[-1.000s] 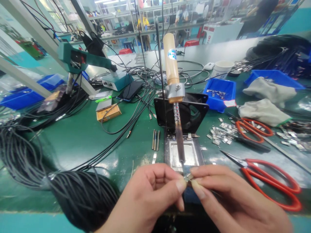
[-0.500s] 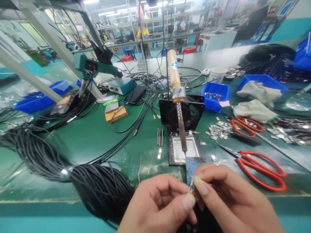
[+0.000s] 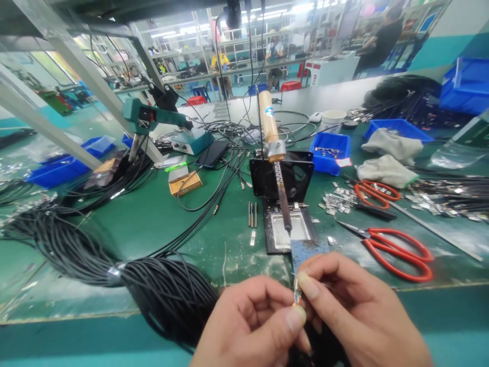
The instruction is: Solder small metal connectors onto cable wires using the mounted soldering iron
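Note:
Thumb and fingers of my left hand [image 3: 248, 323] pinch the stripped end of a cable, with thin coloured wires [image 3: 297, 294] coming out between my two hands. My right hand [image 3: 351, 306] grips the tips of these wires between thumb and forefinger. Both hands nearly touch at the front edge of the bench. Just beyond them lies a blue speckled pad [image 3: 307, 248], partly covered by my right fingers. A soldering iron [image 3: 280, 186] with a wooden handle slants down, its tip close to the pad's far edge. Most of the held cable is hidden.
A black fan [image 3: 254, 178] stands behind the iron. Red-handled scissors [image 3: 414, 272], loose metal connectors [image 3: 338, 201] and gloves [image 3: 387, 171] lie to the right. A thick bundle of black cables [image 3: 164, 290] hangs over the front edge at left. Blue bins [image 3: 330, 162] stand farther back.
The camera view has shifted slightly, so the bench items on the right appear farther left. Both hands keep their pinch, and the coloured wires between them show a little more clearly.

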Demonstrator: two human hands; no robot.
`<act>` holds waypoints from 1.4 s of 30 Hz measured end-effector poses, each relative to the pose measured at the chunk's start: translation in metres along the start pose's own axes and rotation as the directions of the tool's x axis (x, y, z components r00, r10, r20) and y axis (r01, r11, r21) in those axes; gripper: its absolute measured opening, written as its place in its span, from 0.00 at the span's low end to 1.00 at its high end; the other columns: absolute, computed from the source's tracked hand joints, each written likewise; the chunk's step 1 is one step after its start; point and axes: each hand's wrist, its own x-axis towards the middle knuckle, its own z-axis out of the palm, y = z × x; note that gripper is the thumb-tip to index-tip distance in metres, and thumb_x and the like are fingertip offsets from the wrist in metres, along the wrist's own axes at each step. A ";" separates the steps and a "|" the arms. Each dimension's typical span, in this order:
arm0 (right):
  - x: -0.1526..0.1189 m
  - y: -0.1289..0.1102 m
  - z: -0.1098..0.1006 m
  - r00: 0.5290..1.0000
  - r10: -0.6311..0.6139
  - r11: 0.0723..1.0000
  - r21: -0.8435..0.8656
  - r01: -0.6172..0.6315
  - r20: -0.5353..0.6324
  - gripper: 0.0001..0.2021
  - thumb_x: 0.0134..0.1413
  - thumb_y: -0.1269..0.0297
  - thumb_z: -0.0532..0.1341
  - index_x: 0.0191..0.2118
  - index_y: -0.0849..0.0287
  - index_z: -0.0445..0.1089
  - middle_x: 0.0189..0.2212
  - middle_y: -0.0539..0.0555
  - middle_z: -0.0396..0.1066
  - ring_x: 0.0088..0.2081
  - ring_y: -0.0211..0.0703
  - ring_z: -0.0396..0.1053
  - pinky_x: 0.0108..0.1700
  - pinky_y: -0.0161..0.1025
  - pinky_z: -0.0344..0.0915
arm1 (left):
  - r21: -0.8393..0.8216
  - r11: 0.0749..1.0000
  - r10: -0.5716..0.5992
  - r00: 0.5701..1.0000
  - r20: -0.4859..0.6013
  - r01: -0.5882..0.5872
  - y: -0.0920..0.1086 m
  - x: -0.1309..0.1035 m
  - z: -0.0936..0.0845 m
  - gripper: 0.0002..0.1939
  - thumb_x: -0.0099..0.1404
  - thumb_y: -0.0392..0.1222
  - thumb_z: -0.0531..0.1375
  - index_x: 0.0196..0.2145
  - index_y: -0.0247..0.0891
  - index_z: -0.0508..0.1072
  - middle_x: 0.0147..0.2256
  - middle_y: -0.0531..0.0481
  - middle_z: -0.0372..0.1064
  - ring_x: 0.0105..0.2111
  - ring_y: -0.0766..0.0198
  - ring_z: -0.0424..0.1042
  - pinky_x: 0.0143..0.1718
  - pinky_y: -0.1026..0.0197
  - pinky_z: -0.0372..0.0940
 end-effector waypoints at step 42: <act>-0.004 0.003 0.000 0.991 0.133 0.979 0.155 -0.135 0.023 0.09 0.63 0.56 0.66 0.35 0.54 0.74 0.26 0.47 0.73 0.25 0.32 0.71 0.29 0.27 0.69 | 0.051 0.998 0.024 0.999 -0.023 -0.023 0.000 -0.003 0.006 0.21 0.57 0.55 0.73 0.32 0.34 0.74 0.24 0.50 0.75 0.15 0.77 0.61 0.17 0.73 0.55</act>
